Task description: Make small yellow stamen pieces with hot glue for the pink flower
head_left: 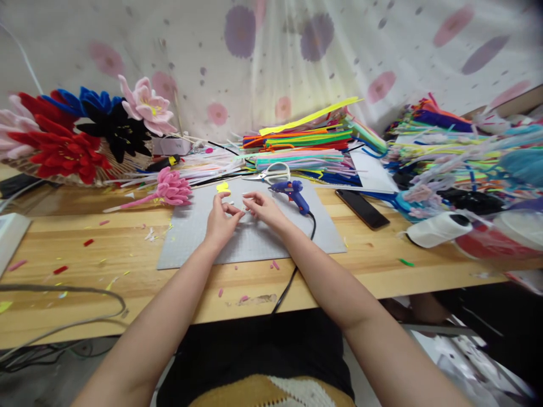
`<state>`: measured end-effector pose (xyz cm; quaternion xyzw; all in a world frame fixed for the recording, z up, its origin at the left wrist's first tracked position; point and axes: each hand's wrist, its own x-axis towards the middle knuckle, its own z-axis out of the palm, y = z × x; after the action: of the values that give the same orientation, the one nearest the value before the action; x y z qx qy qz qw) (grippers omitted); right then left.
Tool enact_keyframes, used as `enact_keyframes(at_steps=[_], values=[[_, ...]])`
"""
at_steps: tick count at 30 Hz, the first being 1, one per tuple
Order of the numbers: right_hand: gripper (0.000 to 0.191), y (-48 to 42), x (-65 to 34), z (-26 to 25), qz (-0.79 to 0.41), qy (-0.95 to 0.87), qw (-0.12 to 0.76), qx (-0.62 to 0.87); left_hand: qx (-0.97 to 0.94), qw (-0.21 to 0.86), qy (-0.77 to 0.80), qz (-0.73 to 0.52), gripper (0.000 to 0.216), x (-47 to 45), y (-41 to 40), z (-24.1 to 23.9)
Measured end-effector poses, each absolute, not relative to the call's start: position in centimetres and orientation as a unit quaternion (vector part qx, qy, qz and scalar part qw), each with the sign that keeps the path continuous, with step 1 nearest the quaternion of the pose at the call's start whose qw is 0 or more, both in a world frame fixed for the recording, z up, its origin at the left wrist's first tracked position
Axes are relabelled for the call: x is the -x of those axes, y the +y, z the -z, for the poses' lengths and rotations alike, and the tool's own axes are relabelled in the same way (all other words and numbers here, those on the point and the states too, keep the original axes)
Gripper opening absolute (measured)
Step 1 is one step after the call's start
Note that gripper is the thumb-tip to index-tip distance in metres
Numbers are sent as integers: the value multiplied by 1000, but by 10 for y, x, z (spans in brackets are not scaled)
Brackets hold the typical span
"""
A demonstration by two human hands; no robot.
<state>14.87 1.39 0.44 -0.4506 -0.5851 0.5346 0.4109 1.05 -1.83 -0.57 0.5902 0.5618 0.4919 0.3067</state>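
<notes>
Lying at left is a pink flower; on the grey mat, a yellow piece sits just beyond the left hand. That hand and the right hand curl narrowly, any hold too small to tell; right, a blue glue gun.

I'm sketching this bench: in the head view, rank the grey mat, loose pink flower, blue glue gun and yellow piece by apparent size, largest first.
1. Grey mat
2. Loose pink flower
3. Blue glue gun
4. Yellow piece
</notes>
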Motion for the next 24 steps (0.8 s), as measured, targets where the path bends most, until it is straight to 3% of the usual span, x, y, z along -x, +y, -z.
enact_keyframes(at_steps=[6, 11, 24], values=[[21, 14, -147, -1, -491, -640, 395, 439, -657, 231, 585, -416, 55, -7, -21, 5], [27, 12, -146, -1, -486, -648, 352, 468, -683, 201, 587, -385, 57, -7, -20, 5], [22, 12, -145, -2, -548, -651, 356, 387, -717, 207, 576, -334, 62, -6, -20, 2]])
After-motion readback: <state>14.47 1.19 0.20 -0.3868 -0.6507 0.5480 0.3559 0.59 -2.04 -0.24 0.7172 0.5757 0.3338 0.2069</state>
